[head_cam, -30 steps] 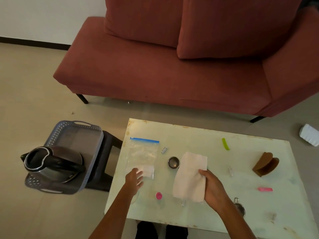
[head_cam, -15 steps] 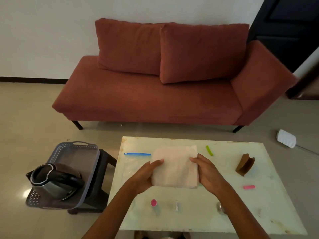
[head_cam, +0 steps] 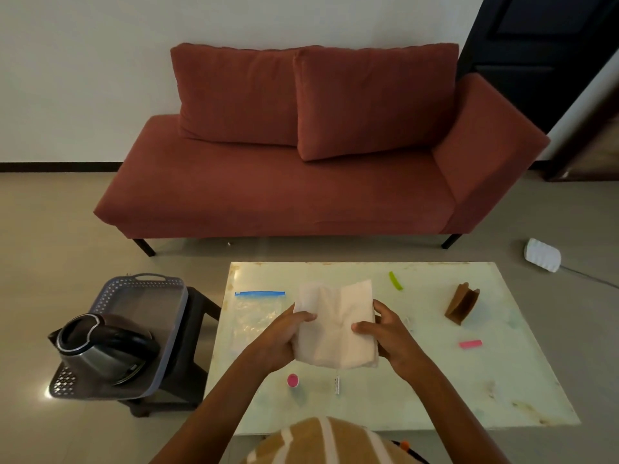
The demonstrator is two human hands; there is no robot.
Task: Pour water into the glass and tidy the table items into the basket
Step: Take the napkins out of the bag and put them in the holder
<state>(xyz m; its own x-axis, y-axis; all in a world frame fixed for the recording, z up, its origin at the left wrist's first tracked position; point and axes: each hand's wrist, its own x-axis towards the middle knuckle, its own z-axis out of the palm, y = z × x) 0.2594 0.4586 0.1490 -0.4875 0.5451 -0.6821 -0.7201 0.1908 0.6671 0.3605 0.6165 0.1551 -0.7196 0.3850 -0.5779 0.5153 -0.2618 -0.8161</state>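
Head view, hands at centre. Left hand point(head_cam: 284, 339) and right hand point(head_cam: 392, 341) each grip one side edge of the white cloth point(head_cam: 335, 329), with thumbs laid over its upper face. The cloth is held just above the table point(head_cam: 502, 380), between the two hands, with a soft crease down its middle. One second earlier it lay flat on the tabletop under the right hand alone, while the left hand rested on the zip bag point(head_cam: 258, 309); half a second earlier both hands had raised it with its face flat. The bag, with its blue seal strip, now lies uncovered to the left of the cloth. The view has also tilted upward, so that more wall and the whole sofa point(head_cam: 301, 195) are seen. On the pale, stained tabletop are a green clip point(head_cam: 396, 280) near the far edge, a brown paper holder point(head_cam: 462, 304) standing at right, a pink bar point(head_cam: 470, 344) nearer the person, a pink cap point(head_cam: 292, 380) below the left hand, and beside it a small pale item point(head_cam: 337, 385), possibly a clip, too small to identify. Left of the table, well apart from the cloth, the grey perforated basket point(head_cam: 144, 282) sits on a dark stool point(head_cam: 201, 329) and holds the kettle point(head_cam: 100, 349) at its near end. A white object point(head_cam: 542, 255) lies on the floor at right; a dark door point(head_cam: 536, 45) stands behind the sofa's arm.
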